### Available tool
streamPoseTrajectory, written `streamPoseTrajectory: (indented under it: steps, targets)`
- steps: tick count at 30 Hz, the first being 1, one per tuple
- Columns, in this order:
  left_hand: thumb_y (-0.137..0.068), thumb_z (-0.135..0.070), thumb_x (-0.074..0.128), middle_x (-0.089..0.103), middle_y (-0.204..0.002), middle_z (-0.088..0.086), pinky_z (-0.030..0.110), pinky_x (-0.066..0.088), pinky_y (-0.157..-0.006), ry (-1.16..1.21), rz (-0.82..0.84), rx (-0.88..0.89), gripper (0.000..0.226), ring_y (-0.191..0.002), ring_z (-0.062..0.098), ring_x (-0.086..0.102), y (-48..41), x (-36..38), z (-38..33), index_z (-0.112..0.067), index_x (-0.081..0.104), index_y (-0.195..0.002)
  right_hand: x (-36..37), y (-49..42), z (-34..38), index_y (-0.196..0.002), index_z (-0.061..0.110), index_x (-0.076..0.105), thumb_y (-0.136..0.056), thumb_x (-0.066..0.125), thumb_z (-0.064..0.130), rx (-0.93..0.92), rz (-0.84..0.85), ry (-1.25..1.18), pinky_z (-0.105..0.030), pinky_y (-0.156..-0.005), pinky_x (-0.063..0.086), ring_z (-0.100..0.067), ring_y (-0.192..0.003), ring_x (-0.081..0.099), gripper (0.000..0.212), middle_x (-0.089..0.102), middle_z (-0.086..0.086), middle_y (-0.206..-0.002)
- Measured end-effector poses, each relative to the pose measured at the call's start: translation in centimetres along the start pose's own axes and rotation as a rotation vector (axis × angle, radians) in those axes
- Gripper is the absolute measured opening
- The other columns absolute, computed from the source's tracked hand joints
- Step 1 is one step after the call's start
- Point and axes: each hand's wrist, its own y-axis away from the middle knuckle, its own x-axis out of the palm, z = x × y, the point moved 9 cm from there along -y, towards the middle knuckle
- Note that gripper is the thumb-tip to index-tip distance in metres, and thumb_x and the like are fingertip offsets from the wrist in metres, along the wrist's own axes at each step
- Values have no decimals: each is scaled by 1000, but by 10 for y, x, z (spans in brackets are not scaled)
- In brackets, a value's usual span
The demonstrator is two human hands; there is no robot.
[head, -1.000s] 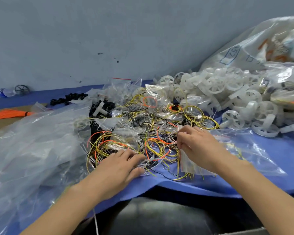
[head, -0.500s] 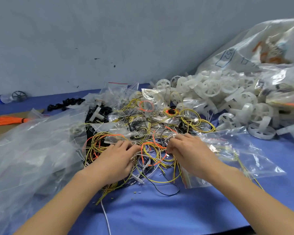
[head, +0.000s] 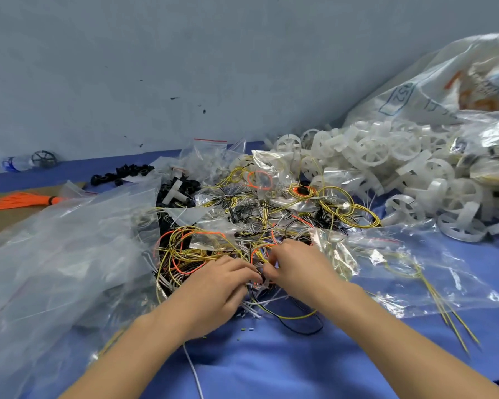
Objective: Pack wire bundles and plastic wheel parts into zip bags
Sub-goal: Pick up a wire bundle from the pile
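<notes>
A tangled heap of yellow, orange, black and white wire bundles [head: 242, 226] covers the middle of the blue table [head: 271, 364]. My left hand [head: 216, 289] and my right hand [head: 300, 269] meet at the heap's near edge, fingertips almost touching, both pinching wires there. A clear zip bag [head: 409, 272] holding thin yellow wires lies flat just right of my right hand. White plastic wheel parts [head: 401, 168] are piled at the back right. What exactly the fingers pinch is partly hidden.
A big mound of clear plastic bags [head: 55, 254] fills the left. Black plastic parts [head: 121, 174] and an orange wire tassel [head: 26, 200] lie at the back left. A large printed sack [head: 444, 82] leans on the grey wall at the right.
Both hands have drawn closer together at the near edge of the wire heap, the right one moving left. The view has tilted down, showing more of the table's front.
</notes>
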Motion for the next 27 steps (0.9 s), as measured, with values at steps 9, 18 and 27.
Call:
streamPoseTrajectory:
  steps: [9, 18, 27]
  targets:
    - [-96, -25, 43, 55, -127, -18, 28, 37, -103, -7, 12, -22, 31, -117, 8, 47, 0, 6, 3, -33, 60, -121, -39, 4, -30, -61, 11, 52, -90, 52, 32, 132, -5, -405, -28, -48, 31, -13, -45, 40, 36, 48, 1, -50]
    - [-97, -20, 46, 58, -122, -16, 28, 37, -101, 6, -12, -48, 29, -113, 9, 48, -2, 1, 3, -30, 61, -119, -71, 9, -69, -82, 33, 79, -94, 59, 34, 198, -30, -954, -23, -53, 42, -5, -52, 48, 23, 59, 13, -57]
    - [-102, -22, 45, 52, -128, -13, 26, 39, -104, 313, -553, -177, 27, -124, 3, 47, -8, -86, -12, -23, 59, -125, -116, 24, -68, -107, 31, 74, -84, 60, 62, -43, -133, -1058, -38, -87, 43, -15, -93, 60, 41, 73, -2, -108]
